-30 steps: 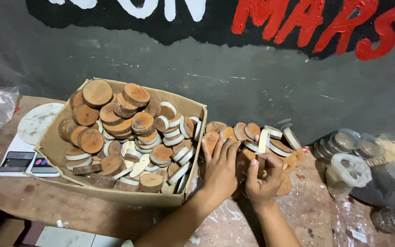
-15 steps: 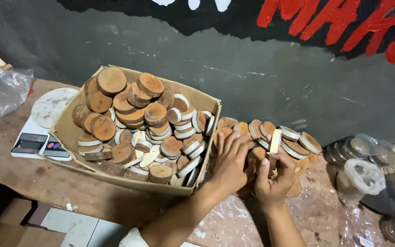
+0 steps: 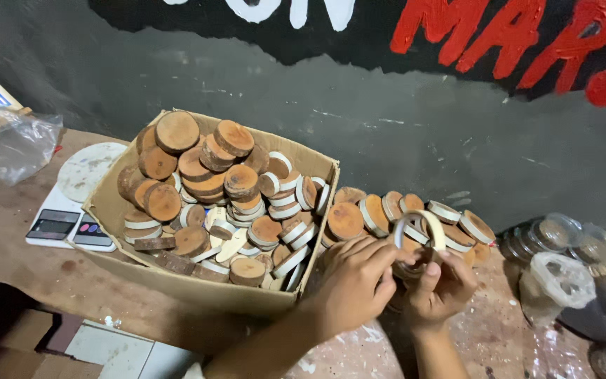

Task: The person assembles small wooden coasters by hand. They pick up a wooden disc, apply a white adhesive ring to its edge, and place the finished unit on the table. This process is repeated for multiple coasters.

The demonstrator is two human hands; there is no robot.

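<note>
Two bare hands together just right of a cardboard box (image 3: pixel 177 284) heaped with round wood slices (image 3: pixel 212 175): left hand (image 3: pixel 351 281) curled over, fingers touching the right; right hand (image 3: pixel 438 284) pinching a pale-edged wooden disc (image 3: pixel 419 235) upright between thumb and fingers. Behind them, more discs in a loose pile (image 3: pixel 387 214) against the dark wall. Left hand's grip unclear, whether closed on anything. Left of the box, a small scale (image 3: pixel 61 224) on the worn table (image 3: pixel 43 274); far right, clear plastic bags (image 3: pixel 562 270).
</note>
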